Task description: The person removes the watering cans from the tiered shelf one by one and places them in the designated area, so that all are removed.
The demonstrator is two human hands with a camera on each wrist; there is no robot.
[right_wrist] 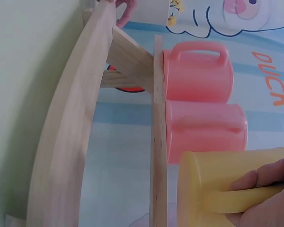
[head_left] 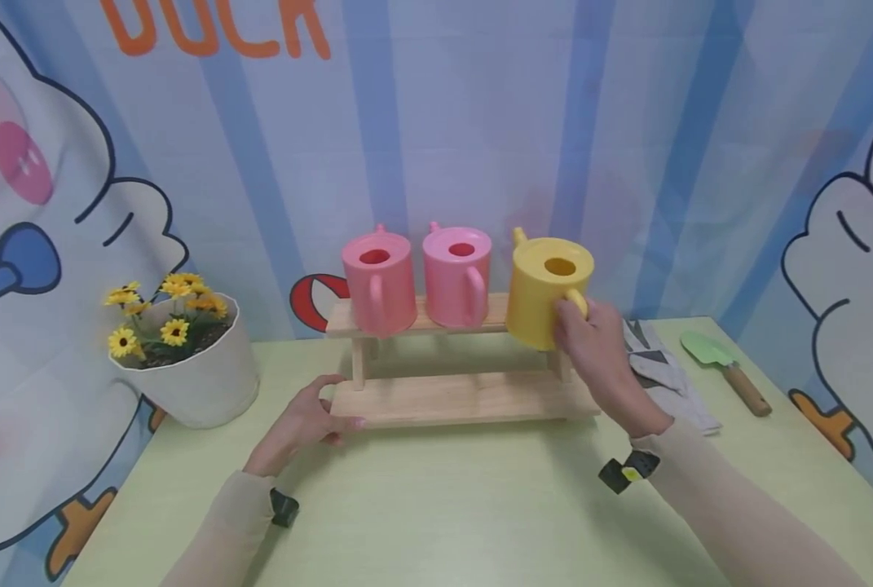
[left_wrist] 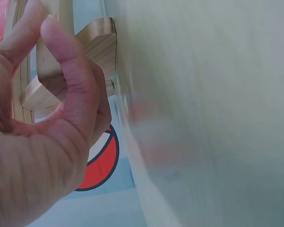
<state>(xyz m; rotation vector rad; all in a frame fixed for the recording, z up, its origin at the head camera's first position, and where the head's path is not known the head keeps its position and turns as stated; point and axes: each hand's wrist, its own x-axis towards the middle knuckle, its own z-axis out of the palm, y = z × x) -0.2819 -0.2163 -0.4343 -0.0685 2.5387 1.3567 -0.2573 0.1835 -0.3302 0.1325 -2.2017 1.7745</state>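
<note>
A two-tier wooden shelf [head_left: 465, 398] stands on the table. My left hand [head_left: 310, 417] grips the left end of its lower board, thumb along the front edge; the left wrist view shows the fingers curled round the board end [left_wrist: 52, 71]. My right hand [head_left: 596, 346] holds a yellow watering can [head_left: 539, 293] by its handle at the right end of the upper board. In the right wrist view, a narrow gap separates the can's base from that board. A coral-pink watering can [head_left: 395, 285] and a pink watering can [head_left: 447, 285] stand upright on the upper board, handles toward me.
A white pot [head_left: 212, 383] with yellow flowers stands at the left. Behind the right forearm lie grey-white gloves [head_left: 671, 379], and farther right a green hand trowel [head_left: 707, 349] with a wooden handle. A printed cloth backdrop [head_left: 473, 122] hangs behind the table.
</note>
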